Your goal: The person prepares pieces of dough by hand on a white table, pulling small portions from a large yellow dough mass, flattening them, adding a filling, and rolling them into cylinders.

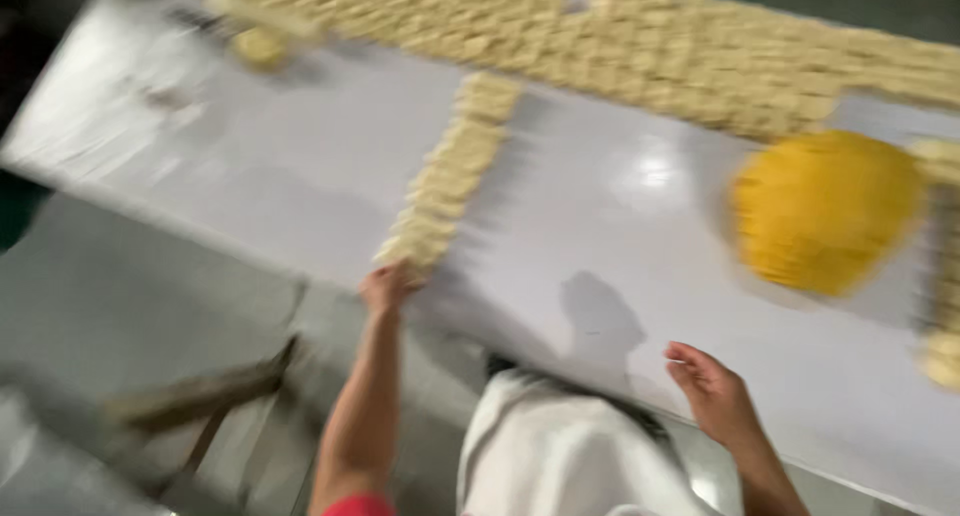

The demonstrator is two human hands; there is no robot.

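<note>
The picture is motion-blurred. My left hand [388, 286] reaches to the near end of a narrow row of small pale dough pieces [452, 171] on a white table [600, 276]; its fingers touch the last pieces at the table's near edge. My right hand [712, 386] hovers over the table's near edge, fingers slightly curled and apart, holding nothing. A large yellow dough lump [825, 211] lies on the table beyond my right hand.
A wide band of many pale dough pieces [640, 46] runs along the far side. More pieces [940, 306] line the right edge. A small yellow lump [260, 46] lies far left. Grey floor [120, 316] and a brown strap-like object [200, 401] are below left.
</note>
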